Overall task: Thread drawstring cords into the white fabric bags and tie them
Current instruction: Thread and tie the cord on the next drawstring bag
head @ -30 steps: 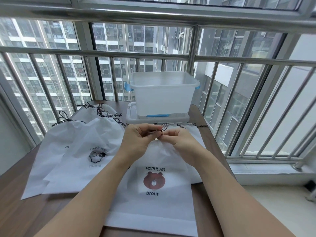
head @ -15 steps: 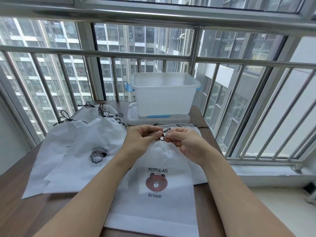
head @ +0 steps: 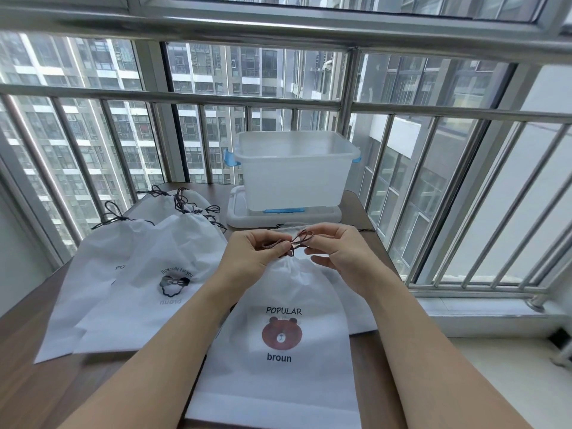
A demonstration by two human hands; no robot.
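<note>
On the counter (head: 46, 382), finished bags (head: 133, 274) lie left of the bear bag (head: 278, 305). At its gathered neck the left hand (head: 250, 255) pinches the cord (head: 295, 241), and the right hand (head: 337, 255) pinches a loop. If either pinch slackens while tightening, the half-formed bow could likely slip undone.

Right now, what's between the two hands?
In the head view, the dark looped drawstring cord spans the gap between the left hand and right hand, above the gathered neck of the white bear-print fabric bag.

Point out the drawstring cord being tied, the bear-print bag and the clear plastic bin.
drawstring cord (head: 301, 238): head view, loop between the hands.
bear-print bag (head: 278, 376): head view, white fabric below the print.
clear plastic bin (head: 294, 178): head view, front wall.
</note>
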